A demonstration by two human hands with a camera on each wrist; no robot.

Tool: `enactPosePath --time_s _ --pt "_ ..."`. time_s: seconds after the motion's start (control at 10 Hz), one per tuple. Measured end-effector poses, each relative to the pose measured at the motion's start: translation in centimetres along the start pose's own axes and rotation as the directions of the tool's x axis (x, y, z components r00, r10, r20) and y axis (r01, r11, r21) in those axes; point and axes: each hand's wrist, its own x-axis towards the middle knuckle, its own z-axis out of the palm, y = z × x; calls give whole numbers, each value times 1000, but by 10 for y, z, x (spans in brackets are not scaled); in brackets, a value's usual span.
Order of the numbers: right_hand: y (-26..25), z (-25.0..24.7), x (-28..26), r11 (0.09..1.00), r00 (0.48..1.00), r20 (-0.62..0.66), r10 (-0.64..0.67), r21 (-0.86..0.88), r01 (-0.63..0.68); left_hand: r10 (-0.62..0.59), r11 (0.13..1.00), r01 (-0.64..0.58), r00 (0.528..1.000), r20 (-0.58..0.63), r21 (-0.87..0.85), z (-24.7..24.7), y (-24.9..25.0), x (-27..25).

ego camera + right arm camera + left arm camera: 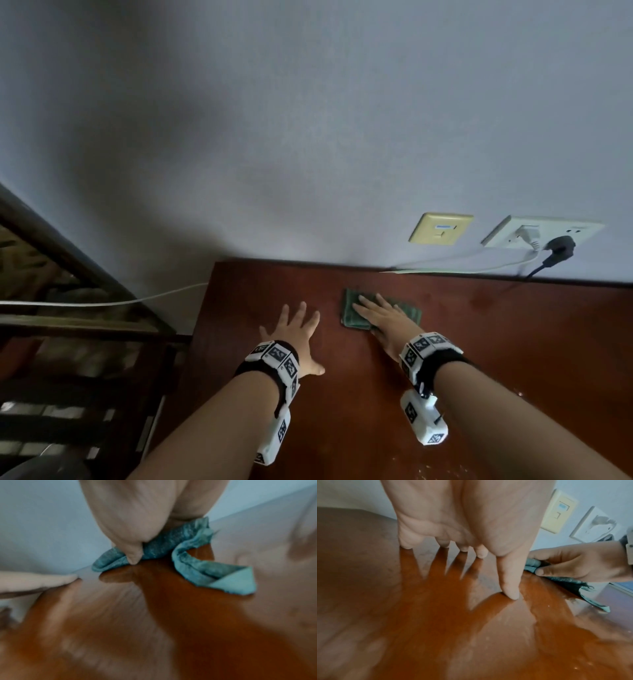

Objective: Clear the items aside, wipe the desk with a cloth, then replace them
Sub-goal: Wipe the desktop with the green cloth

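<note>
cloth (349, 313) under flat right hand (383, 320)

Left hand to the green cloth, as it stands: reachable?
Probably yes. The left hand rests flat on the desk just beside the green cloth, with only bare desk between them. But the right hand presses on most of the cloth, so only its near edge looks free.

Both forearms extended forward. Left hand (297, 337) flat, fingers spread, palm down. Right hand (385, 320) flat too, fingers straight and pressing downward, thumb (133, 550) angled down.
</note>
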Motion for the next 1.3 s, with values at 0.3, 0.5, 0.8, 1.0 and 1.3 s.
enactPosePath --time_s 0.3,0.5,0.8,1.0,1.3 --pt "16 -39 32 786 888 -248 388 592 -178 -18 1000 18 999 48 1 -2 3 3" --pt "10 -27 37 885 934 -193 301 421 -198 -17 1000 18 998 52 -6 -1 2 3" --pt "26 -62 20 741 795 -350 496 648 -177 -24 999 25 998 55 -24 0 4 3" --pt "15 -37 27 956 965 -174 198 251 -151 -25 999 26 998 53 -30 0 2 5" --pt "-25 6 47 995 988 -132 -77 53 85 -19 1000 20 999 49 -23 2 3 6"
